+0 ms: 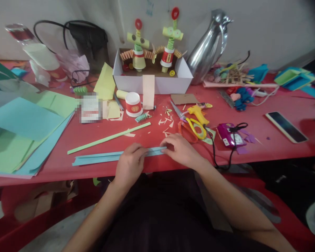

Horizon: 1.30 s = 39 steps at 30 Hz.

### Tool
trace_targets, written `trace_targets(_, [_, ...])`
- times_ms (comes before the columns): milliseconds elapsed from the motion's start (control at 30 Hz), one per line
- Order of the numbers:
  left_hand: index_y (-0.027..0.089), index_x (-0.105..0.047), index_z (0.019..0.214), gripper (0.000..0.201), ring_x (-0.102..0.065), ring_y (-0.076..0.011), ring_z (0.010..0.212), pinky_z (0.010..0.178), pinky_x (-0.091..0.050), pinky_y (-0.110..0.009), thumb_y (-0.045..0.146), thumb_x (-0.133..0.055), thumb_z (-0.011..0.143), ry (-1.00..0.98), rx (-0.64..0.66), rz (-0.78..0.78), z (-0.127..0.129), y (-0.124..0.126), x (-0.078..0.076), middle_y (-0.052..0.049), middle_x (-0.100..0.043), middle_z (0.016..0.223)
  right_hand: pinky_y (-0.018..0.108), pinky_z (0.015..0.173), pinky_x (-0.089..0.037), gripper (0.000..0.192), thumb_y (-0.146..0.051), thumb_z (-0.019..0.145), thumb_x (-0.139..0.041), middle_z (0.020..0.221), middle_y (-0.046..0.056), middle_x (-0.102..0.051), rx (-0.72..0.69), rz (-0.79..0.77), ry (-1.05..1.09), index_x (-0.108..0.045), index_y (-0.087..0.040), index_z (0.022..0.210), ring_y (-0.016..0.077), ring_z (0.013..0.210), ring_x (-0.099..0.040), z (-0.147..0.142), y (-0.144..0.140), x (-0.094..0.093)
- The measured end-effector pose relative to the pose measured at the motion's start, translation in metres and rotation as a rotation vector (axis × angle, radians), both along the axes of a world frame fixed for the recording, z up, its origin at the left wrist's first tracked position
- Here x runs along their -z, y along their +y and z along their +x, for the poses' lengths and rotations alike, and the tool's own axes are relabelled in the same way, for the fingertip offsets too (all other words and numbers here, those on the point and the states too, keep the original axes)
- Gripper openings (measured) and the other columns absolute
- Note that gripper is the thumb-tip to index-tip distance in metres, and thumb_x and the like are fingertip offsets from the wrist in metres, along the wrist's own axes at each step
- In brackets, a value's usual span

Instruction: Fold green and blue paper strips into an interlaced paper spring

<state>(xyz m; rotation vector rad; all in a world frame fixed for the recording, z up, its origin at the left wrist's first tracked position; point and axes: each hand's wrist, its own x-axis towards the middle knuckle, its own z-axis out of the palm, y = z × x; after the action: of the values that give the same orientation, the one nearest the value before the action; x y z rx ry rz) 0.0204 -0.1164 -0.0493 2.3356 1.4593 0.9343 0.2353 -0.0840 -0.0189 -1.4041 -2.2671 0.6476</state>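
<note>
A long folded strip of blue paper (97, 158) lies along the front of the red table, with a crease running down its length. My left hand (132, 162) is closed on the strip right of its middle, fingers pressed together at the fold. At the strip's right end, my right hand (178, 150) pinches the paper between thumb and fingers. Just beyond lies a narrow light-green paper strip (109, 138), flat and untouched. A pleated green paper spring (143, 117) rests near a red and white paper cup (133, 104).
Yellow-handled scissors (196, 127) and a yellow glue gun (198, 112) lie right of several paper scraps (166, 121). Coloured sheets (23, 119) cover the left side. A white box (152, 85) holds two paper-cup figures. A metal jug (207, 49) and phone (286, 126) stand farther right.
</note>
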Motion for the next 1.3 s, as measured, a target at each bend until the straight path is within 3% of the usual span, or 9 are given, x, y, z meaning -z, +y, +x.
trace_targets(133, [0.018,-0.069,0.095,0.021,-0.063,-0.0195,0.084,0.077,-0.052,-0.033,0.014,-0.048,0.095,0.065,0.008,-0.041,0.001,-0.001,-0.002,-0.007,-0.066,0.093,0.034,0.084,-0.042,0.002,-0.019,0.085,-0.071,0.087,0.003,-0.069,-0.017,-0.017,-0.048,-0.069,-0.019,0.084,0.0186,0.084,-0.058,-0.003,0.003,0.0])
trace_targets(267, [0.016,-0.064,0.109,0.022,-0.062,-0.0221,0.087,0.073,-0.051,-0.033,0.011,-0.051,0.092,0.163,-0.028,-0.044,0.002,0.0,-0.005,-0.009,-0.065,0.104,0.031,0.075,-0.042,0.012,-0.007,0.082,-0.07,0.076,0.001,-0.067,-0.026,-0.053,-0.059,-0.068,-0.019,0.082,0.0179,0.078,-0.056,-0.005,0.007,0.002])
trace_targets(333, [0.016,-0.063,0.111,0.023,-0.06,-0.0231,0.088,0.075,-0.05,-0.035,0.012,-0.052,0.092,0.195,-0.023,0.004,0.002,0.001,-0.005,-0.009,-0.066,0.104,0.031,0.076,-0.043,0.014,-0.005,0.083,-0.068,0.076,0.001,-0.067,-0.093,0.006,-0.04,-0.069,-0.019,0.081,0.0183,0.081,-0.056,-0.004,0.007,0.002])
trace_targets(500, [0.019,-0.067,0.096,0.015,-0.056,-0.0258,0.09,0.08,-0.045,-0.04,0.015,-0.053,0.093,0.295,-0.017,0.192,0.0,-0.004,-0.007,-0.007,-0.07,0.095,0.036,0.085,-0.045,0.015,-0.013,0.094,-0.057,0.09,0.005,-0.069,-0.274,0.258,-0.022,-0.071,-0.017,0.093,0.0199,0.087,-0.056,0.01,0.002,0.008])
trace_targets(733, [0.012,-0.065,0.111,0.025,-0.057,-0.027,0.093,0.08,-0.044,-0.041,0.014,-0.045,0.096,0.383,0.207,0.301,-0.012,-0.011,-0.005,-0.012,-0.07,0.102,0.039,0.083,-0.048,0.026,-0.015,0.099,-0.046,0.101,0.01,-0.07,-0.318,0.451,-0.124,-0.07,-0.015,0.109,0.0229,0.093,-0.058,0.028,-0.013,0.018])
trace_targets(900, [0.011,-0.064,0.112,0.026,-0.056,-0.0278,0.094,0.083,-0.045,-0.043,0.014,-0.045,0.096,0.367,0.224,0.254,-0.014,-0.012,-0.005,-0.013,-0.068,0.102,0.039,0.081,-0.05,0.026,-0.015,0.098,-0.046,0.1,0.011,-0.07,-0.29,0.46,-0.123,-0.07,-0.014,0.109,0.0234,0.091,-0.057,0.027,-0.017,0.023])
trace_targets(1100, [0.01,-0.063,0.112,0.025,-0.055,-0.0272,0.095,0.087,-0.047,-0.044,0.014,-0.044,0.096,0.332,0.242,0.187,-0.013,-0.01,-0.004,-0.013,-0.067,0.104,0.04,0.087,-0.051,0.023,-0.012,0.091,-0.055,0.101,0.009,-0.07,-0.129,0.315,0.01,-0.071,-0.015,0.108,0.0225,0.093,-0.059,0.02,-0.021,0.021])
trace_targets(1300, [0.012,-0.061,0.119,0.029,-0.055,-0.0266,0.097,0.09,-0.048,-0.044,0.011,-0.044,0.095,0.323,0.262,0.199,-0.018,-0.014,-0.002,-0.012,-0.066,0.107,0.037,0.083,-0.051,0.022,-0.018,0.098,-0.051,0.097,0.01,-0.07,-0.216,0.389,-0.047,-0.071,-0.014,0.107,0.0211,0.089,-0.058,0.023,-0.023,0.02])
